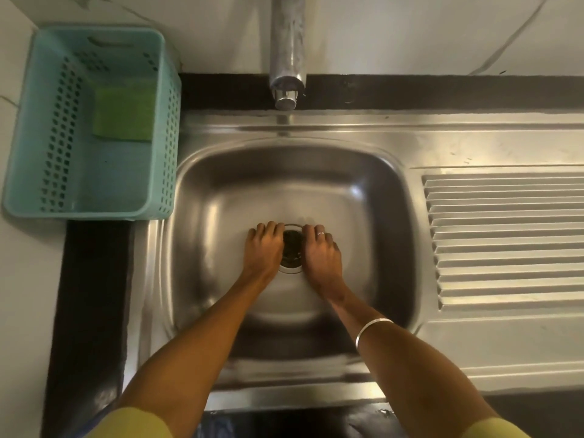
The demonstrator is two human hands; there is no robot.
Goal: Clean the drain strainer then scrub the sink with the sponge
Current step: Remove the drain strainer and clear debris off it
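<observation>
Head view: 2 hands at the drain strainer [292,248], which sits in the middle of the sink [221,191] floor. Left hand [264,248] and right hand [320,252] flank it, fingers curled onto its rim; whether they pinch it, cannot tell. Faucet [287,58] stands at the sink's back edge. Green sponge [124,110] lies in a teal basket [25,153] beside the back-left corner.

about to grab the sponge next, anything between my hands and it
Nothing lies on the sponge, but it sits inside the teal basket left of the sink; either hand must go up over the basket wall. Both hands are at the drain strainer.
</observation>
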